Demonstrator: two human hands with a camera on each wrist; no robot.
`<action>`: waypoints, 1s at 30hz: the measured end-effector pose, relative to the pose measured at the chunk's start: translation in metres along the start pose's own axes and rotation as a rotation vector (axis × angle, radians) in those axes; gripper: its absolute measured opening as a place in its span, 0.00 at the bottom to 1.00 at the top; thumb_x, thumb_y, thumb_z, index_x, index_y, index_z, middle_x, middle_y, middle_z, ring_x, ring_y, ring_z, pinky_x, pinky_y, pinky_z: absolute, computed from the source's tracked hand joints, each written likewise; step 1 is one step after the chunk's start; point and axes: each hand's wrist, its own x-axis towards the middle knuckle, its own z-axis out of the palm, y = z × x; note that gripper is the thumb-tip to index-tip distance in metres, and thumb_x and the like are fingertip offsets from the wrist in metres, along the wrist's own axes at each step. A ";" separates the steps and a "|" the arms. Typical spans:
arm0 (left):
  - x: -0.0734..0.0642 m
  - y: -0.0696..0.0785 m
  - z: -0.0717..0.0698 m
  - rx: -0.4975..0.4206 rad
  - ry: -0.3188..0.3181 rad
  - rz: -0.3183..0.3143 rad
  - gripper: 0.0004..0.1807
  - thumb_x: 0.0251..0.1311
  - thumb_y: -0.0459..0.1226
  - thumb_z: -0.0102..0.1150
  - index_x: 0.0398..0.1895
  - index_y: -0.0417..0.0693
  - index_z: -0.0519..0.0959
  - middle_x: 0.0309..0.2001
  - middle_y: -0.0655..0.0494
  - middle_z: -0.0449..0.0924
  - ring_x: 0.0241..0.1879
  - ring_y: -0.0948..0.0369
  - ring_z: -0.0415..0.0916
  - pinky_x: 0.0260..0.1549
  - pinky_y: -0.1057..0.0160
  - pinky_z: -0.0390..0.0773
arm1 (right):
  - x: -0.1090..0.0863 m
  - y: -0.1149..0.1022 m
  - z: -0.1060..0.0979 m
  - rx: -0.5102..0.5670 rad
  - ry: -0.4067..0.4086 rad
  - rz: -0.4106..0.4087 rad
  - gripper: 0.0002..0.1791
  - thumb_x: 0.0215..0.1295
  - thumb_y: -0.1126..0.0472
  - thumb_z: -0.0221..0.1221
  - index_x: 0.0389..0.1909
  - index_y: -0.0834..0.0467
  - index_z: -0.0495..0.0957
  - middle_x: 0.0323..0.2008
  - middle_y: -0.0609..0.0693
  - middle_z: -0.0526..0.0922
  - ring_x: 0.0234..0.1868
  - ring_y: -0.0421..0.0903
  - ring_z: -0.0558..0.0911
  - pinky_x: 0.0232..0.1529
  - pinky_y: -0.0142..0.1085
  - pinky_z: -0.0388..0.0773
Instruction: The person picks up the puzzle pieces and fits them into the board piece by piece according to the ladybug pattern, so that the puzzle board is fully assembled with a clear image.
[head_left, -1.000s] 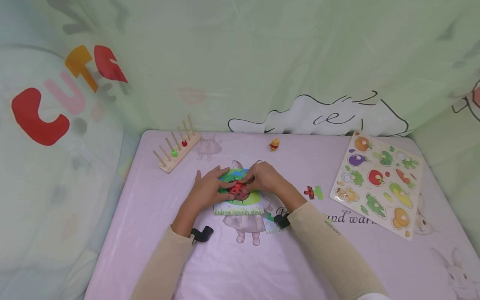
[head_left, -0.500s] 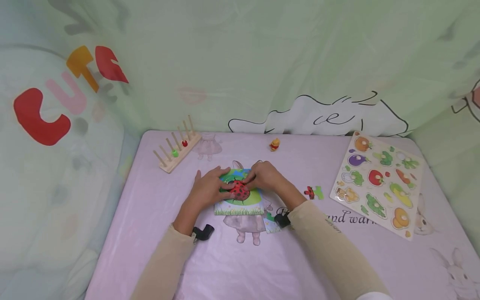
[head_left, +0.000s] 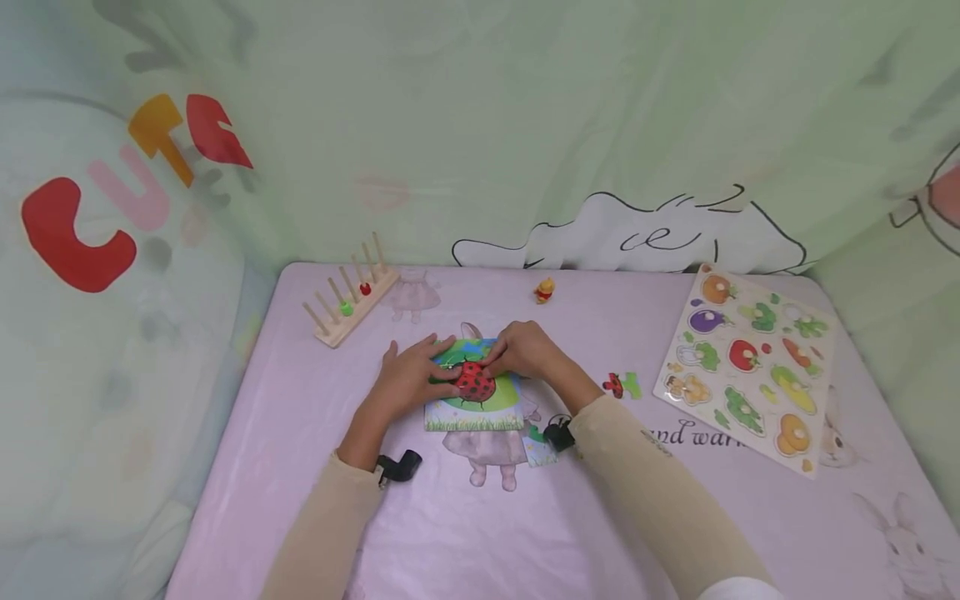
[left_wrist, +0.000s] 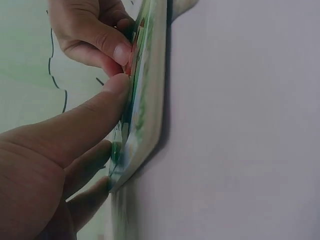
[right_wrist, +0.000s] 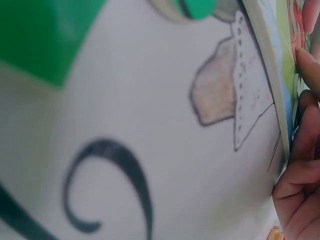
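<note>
A ladybug jigsaw puzzle (head_left: 474, 417) lies in its flat board at the middle of the table. My left hand (head_left: 408, 379) rests on its left side with fingers spread. In the left wrist view the left thumb (left_wrist: 116, 86) presses on the puzzle's face, and other left fingers reach its edge. My right hand (head_left: 527, 350) is over the puzzle's upper right. Its thumb and index finger pinch a red puzzle piece (left_wrist: 129, 64) at the ladybug, while the other fingers curl by the board's edge in the right wrist view. The fingertips hide part of the picture.
Loose puzzle pieces lie to the right: a red-and-green piece (head_left: 622, 385) and a pale piece (head_left: 538, 450) near the right wrist. A wooden peg rack (head_left: 356, 308) stands back left. A small bear figure (head_left: 544, 290) sits behind. A vegetable peg puzzle (head_left: 750, 371) lies right.
The right thumb and finger have shifted slightly toward the ladybug's upper right, and more of its red body shows. The left hand stays on the puzzle. The head view has shifted slightly.
</note>
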 end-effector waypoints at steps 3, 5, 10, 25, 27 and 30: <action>0.000 0.003 -0.002 0.007 0.000 -0.026 0.25 0.56 0.62 0.67 0.55 0.67 0.85 0.77 0.66 0.64 0.80 0.55 0.54 0.70 0.24 0.46 | 0.001 0.000 0.000 -0.004 -0.005 0.002 0.07 0.53 0.52 0.77 0.33 0.46 0.93 0.36 0.42 0.91 0.44 0.43 0.82 0.49 0.40 0.79; 0.001 0.006 -0.002 0.026 0.006 -0.042 0.25 0.57 0.63 0.66 0.52 0.66 0.87 0.76 0.65 0.65 0.80 0.54 0.56 0.70 0.23 0.48 | 0.001 0.000 0.000 -0.008 -0.005 0.003 0.07 0.53 0.52 0.77 0.33 0.45 0.93 0.35 0.41 0.91 0.44 0.43 0.82 0.49 0.40 0.79; 0.002 0.014 -0.003 0.066 0.031 -0.079 0.22 0.55 0.63 0.68 0.46 0.65 0.89 0.75 0.64 0.67 0.78 0.53 0.59 0.68 0.23 0.52 | 0.003 0.000 0.002 -0.011 -0.001 -0.001 0.07 0.53 0.52 0.77 0.33 0.45 0.93 0.34 0.41 0.91 0.43 0.43 0.82 0.48 0.39 0.79; 0.001 0.020 -0.006 0.080 0.020 -0.113 0.18 0.56 0.61 0.69 0.43 0.67 0.90 0.75 0.65 0.67 0.79 0.56 0.58 0.69 0.25 0.53 | 0.003 0.002 0.002 0.011 0.003 -0.017 0.07 0.53 0.52 0.77 0.33 0.46 0.93 0.33 0.42 0.91 0.42 0.42 0.82 0.45 0.37 0.77; 0.001 0.021 -0.006 0.090 0.015 -0.112 0.18 0.56 0.62 0.68 0.43 0.68 0.91 0.75 0.65 0.67 0.79 0.56 0.58 0.69 0.25 0.53 | 0.001 0.004 0.002 0.009 -0.003 -0.044 0.08 0.55 0.51 0.76 0.36 0.46 0.93 0.36 0.42 0.90 0.44 0.42 0.80 0.45 0.36 0.76; 0.001 0.021 -0.006 0.100 0.012 -0.113 0.18 0.56 0.62 0.68 0.43 0.68 0.90 0.75 0.65 0.67 0.79 0.56 0.58 0.69 0.25 0.54 | -0.004 0.007 -0.001 0.000 -0.024 -0.106 0.10 0.58 0.50 0.74 0.41 0.46 0.92 0.38 0.43 0.87 0.43 0.41 0.77 0.44 0.36 0.73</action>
